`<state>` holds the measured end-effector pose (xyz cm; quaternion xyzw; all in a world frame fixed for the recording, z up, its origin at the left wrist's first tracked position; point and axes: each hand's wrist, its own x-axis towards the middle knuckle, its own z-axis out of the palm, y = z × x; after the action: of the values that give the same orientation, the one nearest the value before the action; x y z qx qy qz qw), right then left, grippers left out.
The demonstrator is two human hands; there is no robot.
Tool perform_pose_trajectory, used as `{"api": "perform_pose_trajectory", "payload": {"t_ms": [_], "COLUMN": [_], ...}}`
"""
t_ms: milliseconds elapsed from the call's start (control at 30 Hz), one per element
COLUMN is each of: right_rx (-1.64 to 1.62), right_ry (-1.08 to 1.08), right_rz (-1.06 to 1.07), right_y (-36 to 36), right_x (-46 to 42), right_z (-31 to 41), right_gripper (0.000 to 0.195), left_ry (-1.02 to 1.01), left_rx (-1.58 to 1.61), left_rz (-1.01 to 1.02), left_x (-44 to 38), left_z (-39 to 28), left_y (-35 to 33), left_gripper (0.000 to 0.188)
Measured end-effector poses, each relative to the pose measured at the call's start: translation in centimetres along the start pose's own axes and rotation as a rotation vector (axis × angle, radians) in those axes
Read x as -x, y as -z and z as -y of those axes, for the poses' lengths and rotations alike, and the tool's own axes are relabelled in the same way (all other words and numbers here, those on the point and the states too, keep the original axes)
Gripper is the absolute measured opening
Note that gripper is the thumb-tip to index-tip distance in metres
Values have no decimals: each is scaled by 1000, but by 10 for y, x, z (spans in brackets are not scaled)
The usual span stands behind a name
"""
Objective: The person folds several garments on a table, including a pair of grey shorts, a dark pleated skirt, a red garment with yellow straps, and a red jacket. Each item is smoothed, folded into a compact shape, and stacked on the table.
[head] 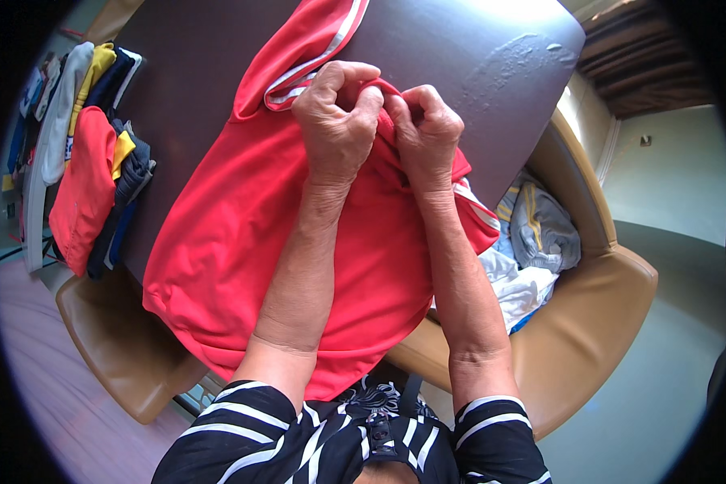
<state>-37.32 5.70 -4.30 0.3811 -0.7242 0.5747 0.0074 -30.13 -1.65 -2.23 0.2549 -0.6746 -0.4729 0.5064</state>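
Observation:
A red garment with white stripes along its sleeves (230, 242) lies spread over the table's near part and hangs over its front edge towards me. My left hand (339, 115) pinches the garment's upper edge, which looks like the collar, between thumb and forefinger. Close beside it on the right, my right hand (426, 130) grips the same edge with curled fingers. One striped sleeve runs away to the top of the view; the other lies bunched to the right, under and beyond my right forearm. The cloth just below my hands is partly hidden by them.
On the dark table (435, 42), folded clothes (88, 181) stand in stacks at the left edge. A tan padded chair (593, 302) at the right holds loose grey and white clothes (544, 230). Another tan chair (121, 345) stands at the lower left. A clear film or wet patch marks the table's far right.

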Motion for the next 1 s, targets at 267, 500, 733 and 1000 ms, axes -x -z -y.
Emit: {"api": "perform_pose_trajectory", "payload": {"t_ms": [267, 500, 733, 1000], "right_rx": [-169, -128, 15, 78], "right_ry": [-28, 102, 397, 337], "right_rz": [-12, -159, 12, 131], "right_y": [-5, 0, 6, 2], "right_x": [-1, -3, 7, 11], "right_z": [-5, 1, 10, 8], "right_gripper": [9, 8, 18, 14], "left_ry": [71, 150, 203, 199], "left_rx": [-25, -82, -9, 22], "left_rz": [34, 39, -50, -47], "left_x": [0, -4, -5, -5], "left_z": [-5, 0, -5, 4], "left_y": [3, 5, 0, 2], "left_gripper": [13, 12, 11, 10]}}
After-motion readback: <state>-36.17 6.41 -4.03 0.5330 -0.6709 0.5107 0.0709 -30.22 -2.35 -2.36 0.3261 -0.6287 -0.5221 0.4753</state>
